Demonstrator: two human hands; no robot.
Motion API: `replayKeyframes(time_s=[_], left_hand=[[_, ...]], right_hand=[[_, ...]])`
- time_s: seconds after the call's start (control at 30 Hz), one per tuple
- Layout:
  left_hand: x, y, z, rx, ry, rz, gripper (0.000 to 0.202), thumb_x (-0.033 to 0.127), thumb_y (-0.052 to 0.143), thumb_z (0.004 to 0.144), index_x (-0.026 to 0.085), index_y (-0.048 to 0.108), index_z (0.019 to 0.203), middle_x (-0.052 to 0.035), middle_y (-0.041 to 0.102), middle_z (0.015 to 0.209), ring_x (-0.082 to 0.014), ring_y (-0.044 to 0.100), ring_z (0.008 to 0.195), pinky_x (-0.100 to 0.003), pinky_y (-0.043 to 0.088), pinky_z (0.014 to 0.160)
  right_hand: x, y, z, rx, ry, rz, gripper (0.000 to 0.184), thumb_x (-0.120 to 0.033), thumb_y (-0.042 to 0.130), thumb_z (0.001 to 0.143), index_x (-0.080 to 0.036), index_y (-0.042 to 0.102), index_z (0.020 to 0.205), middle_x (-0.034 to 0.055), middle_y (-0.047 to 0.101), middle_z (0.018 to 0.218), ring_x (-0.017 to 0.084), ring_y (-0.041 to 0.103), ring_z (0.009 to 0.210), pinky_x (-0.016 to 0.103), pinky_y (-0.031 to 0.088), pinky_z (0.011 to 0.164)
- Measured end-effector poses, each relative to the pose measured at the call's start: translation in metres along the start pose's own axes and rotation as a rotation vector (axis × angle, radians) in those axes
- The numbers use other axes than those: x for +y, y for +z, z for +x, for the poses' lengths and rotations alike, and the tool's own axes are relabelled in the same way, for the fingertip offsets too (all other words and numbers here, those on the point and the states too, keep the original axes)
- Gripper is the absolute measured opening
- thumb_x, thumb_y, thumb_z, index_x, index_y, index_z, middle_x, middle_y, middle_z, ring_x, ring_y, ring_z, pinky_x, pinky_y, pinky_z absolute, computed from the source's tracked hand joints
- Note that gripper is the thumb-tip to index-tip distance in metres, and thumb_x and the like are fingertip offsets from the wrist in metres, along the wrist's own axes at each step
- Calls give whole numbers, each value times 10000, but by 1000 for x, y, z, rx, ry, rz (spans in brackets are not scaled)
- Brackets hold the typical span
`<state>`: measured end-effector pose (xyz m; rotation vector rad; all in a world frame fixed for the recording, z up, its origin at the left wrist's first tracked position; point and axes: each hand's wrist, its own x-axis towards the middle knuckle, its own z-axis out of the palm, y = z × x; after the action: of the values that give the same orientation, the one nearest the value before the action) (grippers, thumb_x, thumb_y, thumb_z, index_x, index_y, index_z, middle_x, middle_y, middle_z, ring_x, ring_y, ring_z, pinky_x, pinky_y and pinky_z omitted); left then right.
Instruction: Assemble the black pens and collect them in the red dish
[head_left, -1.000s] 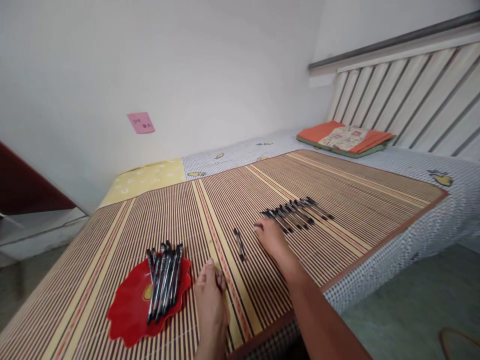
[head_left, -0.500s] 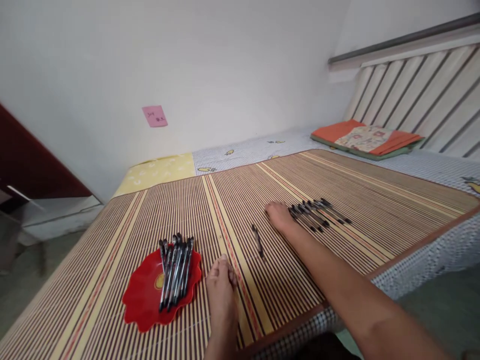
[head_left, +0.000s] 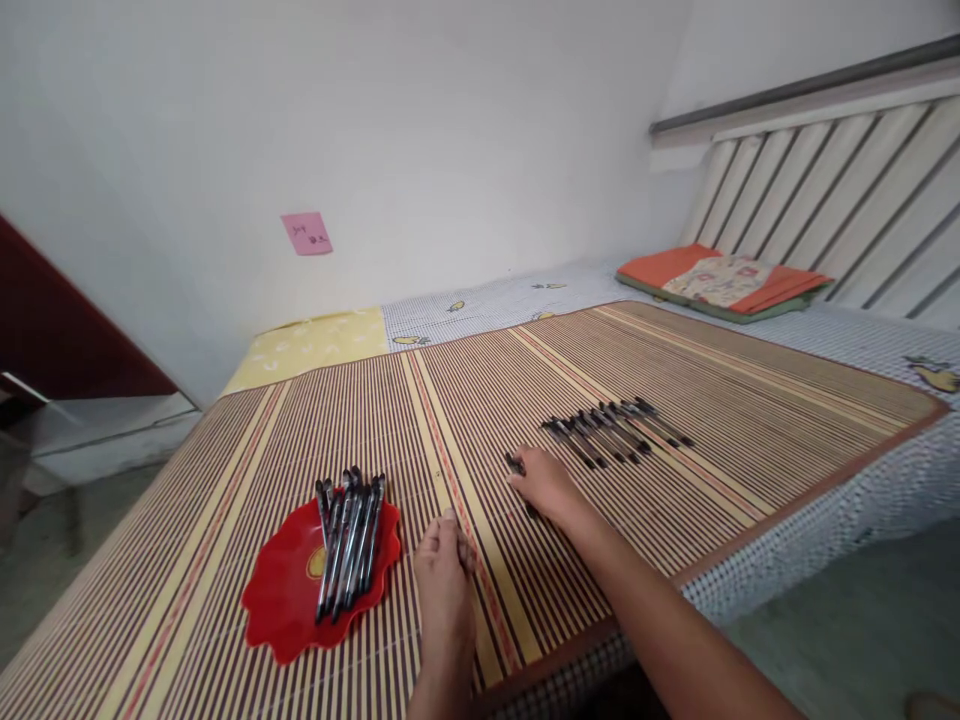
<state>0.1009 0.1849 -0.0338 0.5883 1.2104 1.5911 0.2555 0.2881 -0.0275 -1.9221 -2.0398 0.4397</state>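
Observation:
My right hand [head_left: 541,484] has its fingers closed around a black-capped pen [head_left: 514,463] on the striped mat; the hand covers most of that pen. Just beyond, several similar pens [head_left: 611,432] lie side by side in a slanted row. My left hand [head_left: 445,560] rests on the mat as a loose fist, thumb on top, and nothing sticks out of it. To its left, a red scalloped plate [head_left: 279,590] holds a bundle of several clear pens [head_left: 351,545] with black caps, their upper ends past the rim.
The bamboo mat [head_left: 360,420] covers a bed spread with a checked sheet [head_left: 495,297]. Folded orange cloth [head_left: 660,268] lies at the far right by the white slatted headboard [head_left: 810,180]. A pink note [head_left: 306,234] is stuck on the wall.
My right hand has come back from the row's left end to the lone pen and closed on it. One more pen shows at the row's left end. My left hand stays put.

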Motion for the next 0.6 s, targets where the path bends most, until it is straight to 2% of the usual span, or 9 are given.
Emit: replayKeyframes(time_s=[0.1,0.2,0.3,0.37,0.43,0.5,0.6], left_hand=[[1,0,1,7,27,9,454,501,723,788,209,435,593,87,383,507,-77,328,455,-193,303,454],[1,-4,5,55,53,47,405,497,715,787,201,492,621,71,453,535,-94,400,485,-208,354,492],[2,-9,10,135,119,149,283,456,718,769,180,655,790,-10,661,752,-167,601,706,-262,472,652],[2,-12,14,166,154,213,269,395,715,767,174,710,920,-70,722,952,-227,657,914,-315,499,801],[0,-14,17,170,179,281,270,343,699,777,173,726,984,-99,721,1051,-261,651,1034,-365,480,914],[-2,-15,18,152,208,358,278,318,671,795,171,727,1025,-112,708,1092,-277,634,1090,-400,447,982],[-4,-16,18,137,218,422,301,305,644,807,169,711,1067,-123,683,1132,-289,621,1117,-412,443,986]], right_hand=[[-23,8,-2,-12,-7,13,207,-133,608,840,-130,681,1033,149,752,1005,231,704,939,272,426,741],[-52,20,-6,-48,-68,48,214,-155,641,819,-143,679,1029,135,758,1005,225,707,942,260,430,734],[-78,32,-14,-80,-133,78,252,-208,677,818,-157,681,1064,112,764,1008,211,711,919,246,431,706],[-84,34,-17,-91,-172,88,248,-252,682,840,-181,692,1077,85,768,997,193,708,909,233,434,707],[-78,27,-13,-83,-194,83,218,-269,666,869,-205,710,1073,58,768,1000,171,699,915,218,439,735],[-59,12,-2,-44,-183,54,217,-233,601,914,-204,719,1093,62,759,1053,165,682,952,218,442,786],[-17,-18,23,68,-103,-49,318,-119,487,937,-127,700,1173,152,710,1175,219,621,1093,279,416,914]])
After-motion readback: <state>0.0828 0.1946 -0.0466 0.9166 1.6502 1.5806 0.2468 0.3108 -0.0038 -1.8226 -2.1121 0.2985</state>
